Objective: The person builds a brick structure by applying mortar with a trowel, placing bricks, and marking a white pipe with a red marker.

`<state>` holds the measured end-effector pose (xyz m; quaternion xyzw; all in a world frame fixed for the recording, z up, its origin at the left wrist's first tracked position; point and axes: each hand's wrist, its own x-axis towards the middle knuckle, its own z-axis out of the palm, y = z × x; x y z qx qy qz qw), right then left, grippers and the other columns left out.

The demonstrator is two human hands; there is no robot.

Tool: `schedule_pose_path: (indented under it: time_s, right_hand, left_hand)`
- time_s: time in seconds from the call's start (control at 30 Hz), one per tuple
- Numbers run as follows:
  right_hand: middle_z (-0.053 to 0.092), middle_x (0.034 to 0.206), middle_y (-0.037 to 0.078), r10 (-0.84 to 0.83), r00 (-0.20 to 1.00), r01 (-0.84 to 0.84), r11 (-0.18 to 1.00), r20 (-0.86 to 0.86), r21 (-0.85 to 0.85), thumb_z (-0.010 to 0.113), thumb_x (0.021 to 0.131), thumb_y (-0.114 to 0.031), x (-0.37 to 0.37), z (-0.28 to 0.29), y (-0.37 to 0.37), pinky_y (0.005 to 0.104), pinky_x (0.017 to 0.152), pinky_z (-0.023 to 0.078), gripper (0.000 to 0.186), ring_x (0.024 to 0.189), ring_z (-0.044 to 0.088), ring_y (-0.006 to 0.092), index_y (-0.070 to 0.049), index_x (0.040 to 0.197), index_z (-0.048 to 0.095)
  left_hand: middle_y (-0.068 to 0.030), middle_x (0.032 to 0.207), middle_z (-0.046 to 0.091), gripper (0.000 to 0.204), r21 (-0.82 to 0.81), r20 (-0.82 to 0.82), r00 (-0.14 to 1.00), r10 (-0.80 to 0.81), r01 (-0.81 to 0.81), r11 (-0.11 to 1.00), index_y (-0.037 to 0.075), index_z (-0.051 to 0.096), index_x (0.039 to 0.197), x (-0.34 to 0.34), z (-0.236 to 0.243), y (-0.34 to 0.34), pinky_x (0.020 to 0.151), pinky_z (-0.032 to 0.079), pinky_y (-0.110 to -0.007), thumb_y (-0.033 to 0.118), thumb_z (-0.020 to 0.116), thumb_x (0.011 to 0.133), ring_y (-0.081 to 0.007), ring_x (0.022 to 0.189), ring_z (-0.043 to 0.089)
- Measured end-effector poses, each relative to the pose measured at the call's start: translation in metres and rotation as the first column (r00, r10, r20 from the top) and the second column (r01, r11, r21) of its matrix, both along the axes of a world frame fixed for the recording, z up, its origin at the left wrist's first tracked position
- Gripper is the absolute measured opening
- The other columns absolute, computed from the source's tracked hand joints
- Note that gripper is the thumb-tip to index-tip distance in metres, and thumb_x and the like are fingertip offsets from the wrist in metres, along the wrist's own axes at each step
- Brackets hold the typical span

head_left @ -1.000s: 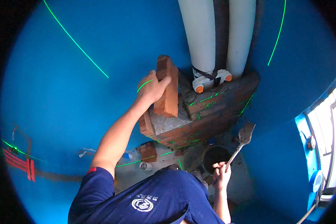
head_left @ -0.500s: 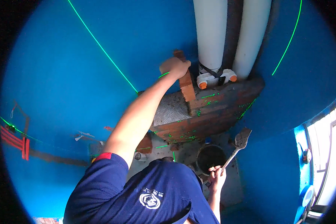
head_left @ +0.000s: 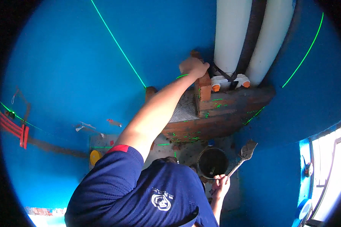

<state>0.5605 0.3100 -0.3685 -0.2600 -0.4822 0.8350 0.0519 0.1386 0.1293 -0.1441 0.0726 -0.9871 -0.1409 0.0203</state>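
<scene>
- At 5 o'clock, nearest, the right hand [head_left: 221,185] had its fingers closed round the handle of a trowel [head_left: 247,151], whose coated blade pointed to 4 o'clock.
- Just beyond, between 4 and 5 o'clock, a bucket [head_left: 213,163] stood on the floor.
- At 1 o'clock the left hand [head_left: 193,68] gripped a brick [head_left: 204,90], thumb along its side; the other fingertips were hidden.
- The brick had just come down and in from over the ribbed slab [head_left: 185,107] to the left end of the low wall [head_left: 231,117]. I judged that the work had passed from carrying to setting; whether the wall bore its weight, I could not tell.
- A second brick [head_left: 150,92] stood between 10 and 11 o'clock, partly behind the forearm.
- Farthest, at 1 o'clock, two white pipes [head_left: 233,34] rose just beside the held brick.
</scene>
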Motion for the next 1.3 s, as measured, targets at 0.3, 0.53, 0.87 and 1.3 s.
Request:
schedule_pose_path:
  time_s: [0.3, 0.53, 0.87, 1.3]
  right_hand:
    - [0.065, 0.079, 0.007, -0.013, 0.999, 0.014, 0.999, 0.034, -0.035, 0.056, 0.096, -0.038, 0.002, -0.003, -0.001, 0.0198, 0.035, 0.029, 0.031, 0.042, 0.034, 0.0041, -0.009, 0.095, 0.046]
    - [0.063, 0.076, 0.007, 0.065, 0.997, -0.066, 0.998, 0.041, 0.009, 0.050, 0.098, -0.040, -0.002, 0.000, -0.008, 0.0196, 0.036, 0.028, 0.031, 0.041, 0.034, 0.0048, -0.010, 0.095, 0.049]
    - [0.064, 0.074, 0.004, 0.109, 0.989, -0.110, 0.994, 0.101, 0.000, 0.059, 0.095, -0.030, -0.015, 0.017, -0.022, 0.0202, 0.042, 0.028, 0.024, 0.048, 0.037, 0.0035, -0.007, 0.093, 0.051]
    - [0.060, 0.068, 0.004, 0.318, 0.942, -0.328, 0.940, 0.104, 0.095, 0.055, 0.096, -0.025, -0.042, 0.036, -0.037, 0.0198, 0.039, 0.030, 0.018, 0.043, 0.040, 0.0053, -0.007, 0.093, 0.052]
  left_hand:
    - [-0.0127, 0.109, 0.067, 0.051, -0.003, 0.000, 0.999, -0.051, 0.051, 0.999, 0.008, 0.070, 0.101, 0.002, -0.002, 0.002, 0.078, 0.052, -0.043, 0.054, 0.053, 0.085, -0.0311, 0.100, 0.064]
    - [-0.0150, 0.109, 0.066, 0.053, 0.052, -0.016, 0.999, -0.046, 0.047, 0.998, 0.007, 0.070, 0.103, -0.005, -0.011, -0.001, 0.078, 0.053, -0.044, 0.053, 0.053, 0.085, -0.0314, 0.100, 0.064]
    - [-0.0146, 0.110, 0.066, 0.049, 0.062, -0.076, 0.993, -0.088, 0.093, 0.994, 0.008, 0.072, 0.098, -0.003, -0.012, -0.002, 0.077, 0.053, -0.043, 0.052, 0.053, 0.085, -0.0298, 0.100, 0.064]
    - [-0.0164, 0.110, 0.067, 0.058, 0.083, -0.070, 0.994, -0.083, 0.089, 0.993, 0.005, 0.070, 0.103, -0.009, -0.019, -0.003, 0.081, 0.052, -0.044, 0.058, 0.054, 0.083, -0.0325, 0.102, 0.064]
